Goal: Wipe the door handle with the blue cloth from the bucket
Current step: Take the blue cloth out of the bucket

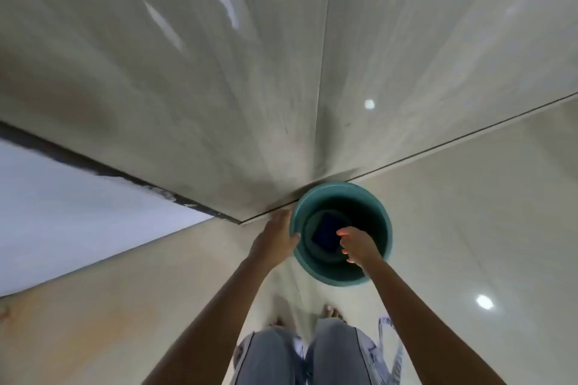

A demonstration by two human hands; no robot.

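A teal bucket (372, 197) stands on the floor against the base of a pale wall. At its bottom lies a dark blue cloth (327, 233), folded flat. My left hand (276, 237) grips the bucket's left rim, thumb inside. My right hand (358, 244) reaches down inside the bucket, fingers curled, its fingertips at the cloth's right edge; whether they hold the cloth is not clear. No door handle is in view.
A pale panelled wall (219, 72) rises ahead of me. A white surface with a dark edge (78, 197) juts out at the left. My bare feet (333, 312) and jeans-clad legs (312, 356) stand on the glossy tiled floor (469, 228) just behind the bucket.
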